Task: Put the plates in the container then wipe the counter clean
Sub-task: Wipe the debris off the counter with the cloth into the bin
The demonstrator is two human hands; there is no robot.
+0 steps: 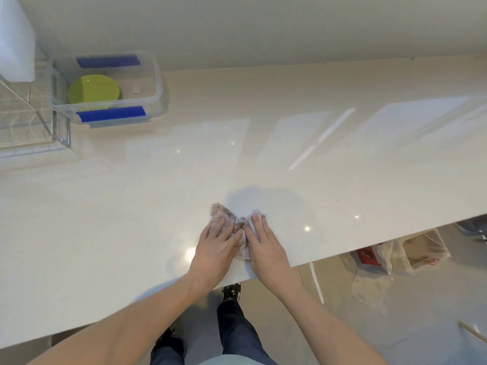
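A pale, stained cloth [220, 212] lies bunched on the white counter [316, 143] near its front edge. My left hand [214, 246] presses flat on the cloth's left part, fingers spread. Beside it, my right hand [263, 245] presses flat on the right part. Both palms cover most of the cloth. At the back left stands a clear plastic container [158, 83] with blue clips, and green plates [93, 89] lie inside it.
A wire dish rack [29, 119] stands at the far left, touching the container. A white roll or bag [14, 46] rises above the rack. Plastic bags [395, 256] lie on the floor beyond the counter's right edge. My legs and shoes show below the counter.
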